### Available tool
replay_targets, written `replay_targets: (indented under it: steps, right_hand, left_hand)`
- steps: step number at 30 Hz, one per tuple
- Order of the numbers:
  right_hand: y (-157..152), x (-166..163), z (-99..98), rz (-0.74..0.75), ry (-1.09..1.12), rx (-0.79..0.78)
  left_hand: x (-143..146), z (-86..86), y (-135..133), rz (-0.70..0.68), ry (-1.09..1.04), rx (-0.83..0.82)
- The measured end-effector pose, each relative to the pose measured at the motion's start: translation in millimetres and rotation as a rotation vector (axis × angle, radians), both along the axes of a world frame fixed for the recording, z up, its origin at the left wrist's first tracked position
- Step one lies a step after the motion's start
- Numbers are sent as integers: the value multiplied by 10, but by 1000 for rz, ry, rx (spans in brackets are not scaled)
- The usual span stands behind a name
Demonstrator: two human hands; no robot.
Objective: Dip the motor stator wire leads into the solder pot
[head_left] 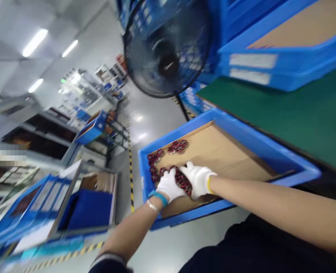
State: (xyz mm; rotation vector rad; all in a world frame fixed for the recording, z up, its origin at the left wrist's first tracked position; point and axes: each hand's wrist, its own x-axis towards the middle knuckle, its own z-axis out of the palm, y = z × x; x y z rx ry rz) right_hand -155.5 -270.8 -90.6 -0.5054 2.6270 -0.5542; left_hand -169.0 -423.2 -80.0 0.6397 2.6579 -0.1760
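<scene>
A blue crate (173, 132), lined with brown cardboard (222, 151), lies below me at a tilt in the view. My left hand (169, 185), in a white glove, is closed against one side of a row of small round black-and-red parts (182, 181). My right hand (198, 179), also gloved in white, presses the other side of that row, its fingers curved around it. More such round parts (153, 167) line the crate's left end, and a small cluster (178, 146) sits near its far wall. The fingertips are partly hidden and somewhat blurred.
A black standing fan (168, 64) rises beyond the crate. To the right is a green tabletop (284, 110) bearing a blue bin (293, 68). Shelving with blue bins (45, 201) stands at left, beside yellow-black floor tape (131, 170).
</scene>
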Motion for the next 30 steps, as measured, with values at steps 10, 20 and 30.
replay_targets:
  steps: [10,20,30]
  right_hand:
    - [-36,15,-23,-103,-1,15]
    - [924,466,506,-427,269,66]
    - [2721,2507,524,-1247,102,343]
  left_hand:
    - [-9,-121,-145,253,0,202]
    - [40,527,837,-9,180,333]
    - [1115,598,3456,-850,-106,404]
